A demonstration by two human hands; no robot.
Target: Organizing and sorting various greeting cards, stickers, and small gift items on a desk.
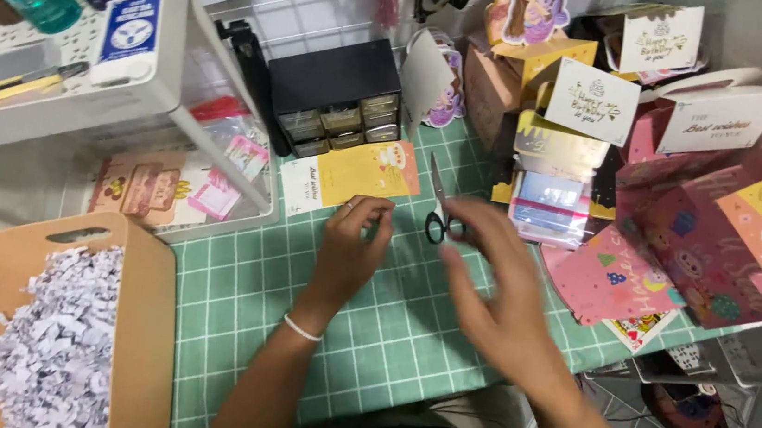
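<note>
Head view shows the right hand (495, 290) spread and blurred beside small scissors (438, 212) lying on the green surface (360, 333), the left hand (352, 244) loosely curled near a yellow card (352, 176); scissors look light, stiff, best gripped by black loops.

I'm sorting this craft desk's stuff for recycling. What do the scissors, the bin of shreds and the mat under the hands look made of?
Scissors: shiny metal blades, with black loops that look like plastic.
Bin: smooth tan walls with a moulded handle slot, probably matte plastic.
Shreds: thin white crinkled strips, likely paper.
Mat: flat green with a white printed grid, seemingly a vinyl or rubber cutting mat; the picture cannot settle which.
</note>
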